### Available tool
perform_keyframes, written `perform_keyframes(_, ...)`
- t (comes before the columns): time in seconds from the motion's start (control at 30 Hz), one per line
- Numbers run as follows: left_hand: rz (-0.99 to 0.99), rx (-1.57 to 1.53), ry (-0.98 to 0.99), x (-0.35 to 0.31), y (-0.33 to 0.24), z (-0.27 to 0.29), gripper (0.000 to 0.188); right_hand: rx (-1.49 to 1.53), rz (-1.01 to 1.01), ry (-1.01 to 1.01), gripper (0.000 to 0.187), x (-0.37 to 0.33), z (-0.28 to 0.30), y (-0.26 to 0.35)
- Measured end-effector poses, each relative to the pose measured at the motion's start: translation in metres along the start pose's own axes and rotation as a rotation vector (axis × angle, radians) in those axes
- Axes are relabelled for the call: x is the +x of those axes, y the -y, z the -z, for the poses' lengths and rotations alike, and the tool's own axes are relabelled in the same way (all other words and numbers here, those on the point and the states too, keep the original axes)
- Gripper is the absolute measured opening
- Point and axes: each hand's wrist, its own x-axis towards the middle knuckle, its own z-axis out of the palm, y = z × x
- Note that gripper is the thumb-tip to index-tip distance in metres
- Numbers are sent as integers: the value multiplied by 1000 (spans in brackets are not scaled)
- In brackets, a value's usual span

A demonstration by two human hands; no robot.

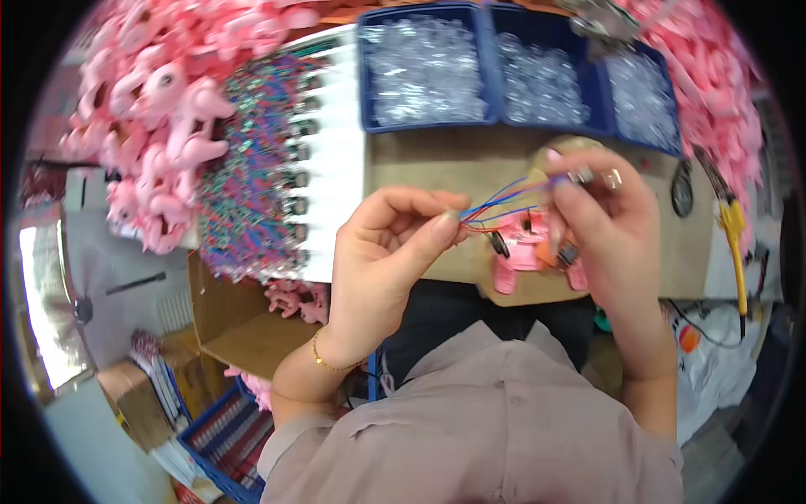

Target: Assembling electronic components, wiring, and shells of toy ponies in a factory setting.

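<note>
My left hand pinches the near ends of several thin blue and red wires between thumb and forefinger. My right hand grips the far ends of the same wires, where a small dark component shows at the fingertips. Under my right palm lies a pink plastic toy body with small dark parts on it, resting on the brown worktop. The wires run stretched between both hands just above the toy.
Three blue trays of clear small parts stand at the back. A heap of pink toy figures and a mass of coloured wired parts lie at left. A yellow-handled soldering tool sits at right. Cardboard boxes stand below left.
</note>
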Motion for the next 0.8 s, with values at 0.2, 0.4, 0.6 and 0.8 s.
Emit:
perform_keyframes(0.2,86,94,266,2,18,-29,27,-42,-60,76,14,5,41,11)
perform_keyframes(0.4,53,324,571,6,14,-36,36,-20,-259,199,15,8,43,2)
perform_keyframes(0.6,297,31,206,-7,8,-32,16,-719,375,-135,11,-28,50,16)
perform_keyframes(0.8,461,-298,232,10,2,-35,11,-902,790,-39,25,-36,33,4)
